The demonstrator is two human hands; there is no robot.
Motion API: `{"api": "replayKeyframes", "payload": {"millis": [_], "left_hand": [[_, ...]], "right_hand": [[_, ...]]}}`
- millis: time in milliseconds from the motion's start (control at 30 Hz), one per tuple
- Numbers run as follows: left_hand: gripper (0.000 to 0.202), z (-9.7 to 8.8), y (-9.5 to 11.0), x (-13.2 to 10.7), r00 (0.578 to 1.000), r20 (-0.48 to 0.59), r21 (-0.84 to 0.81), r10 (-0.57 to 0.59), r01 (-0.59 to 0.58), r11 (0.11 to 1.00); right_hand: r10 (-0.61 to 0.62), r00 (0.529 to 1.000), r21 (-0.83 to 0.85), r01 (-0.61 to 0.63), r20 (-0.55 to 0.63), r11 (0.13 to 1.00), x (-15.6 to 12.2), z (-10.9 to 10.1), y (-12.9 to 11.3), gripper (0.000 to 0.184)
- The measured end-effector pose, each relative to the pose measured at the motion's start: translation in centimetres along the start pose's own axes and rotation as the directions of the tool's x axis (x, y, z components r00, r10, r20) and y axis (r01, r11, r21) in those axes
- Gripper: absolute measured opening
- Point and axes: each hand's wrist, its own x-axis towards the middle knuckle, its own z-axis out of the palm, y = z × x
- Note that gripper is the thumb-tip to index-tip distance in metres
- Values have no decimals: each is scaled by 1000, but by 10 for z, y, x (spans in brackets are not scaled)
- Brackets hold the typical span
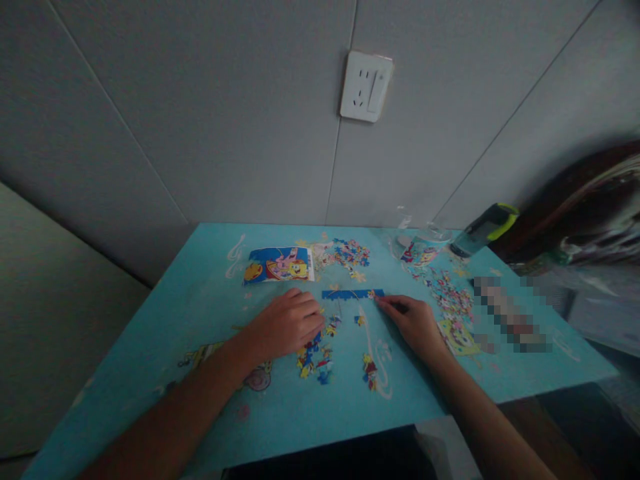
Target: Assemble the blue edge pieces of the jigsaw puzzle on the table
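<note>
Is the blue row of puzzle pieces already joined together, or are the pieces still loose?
Joined. The blue row lies as one straight strip, with the right hand touching its right end.

A turquoise bench point(200, 313) fills the lower frame. On it lie a picture card point(278, 264), a blue puzzle strip point(350, 293) and loose puzzle pieces point(315, 357) at centre.

Single view, head-worn: looks forward and steeply down from above the near edge of the turquoise table point(210, 413), facing the grey panelled wall behind the table. Close range; whole tabletop in frame, wall socket point(365, 87) above the table.
</note>
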Motion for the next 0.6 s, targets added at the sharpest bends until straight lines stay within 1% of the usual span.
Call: {"api": "replayKeyframes", "payload": {"millis": [100,200,433,600], "left_hand": [[16,1,-3,-2,997,-25,-23,-68,68,997],[17,1,-6,-3,994,-48,-46,-103,101,994],[17,3,-8,-5,992,-42,-53,-116,113,992],[16,2,-8,-6,991,-38,-52,-125,123,991]], "right_hand": [[-18,1000,-23,18,-10,1000,-2,1,-2,29],[-37,999,-40,36,-11,999,-2,0,-3,25],[-114,993,-108,113,-9,988,-3,-1,-3,21],[-133,991,-129,131,-12,983,-4,-1,1,22]]}}
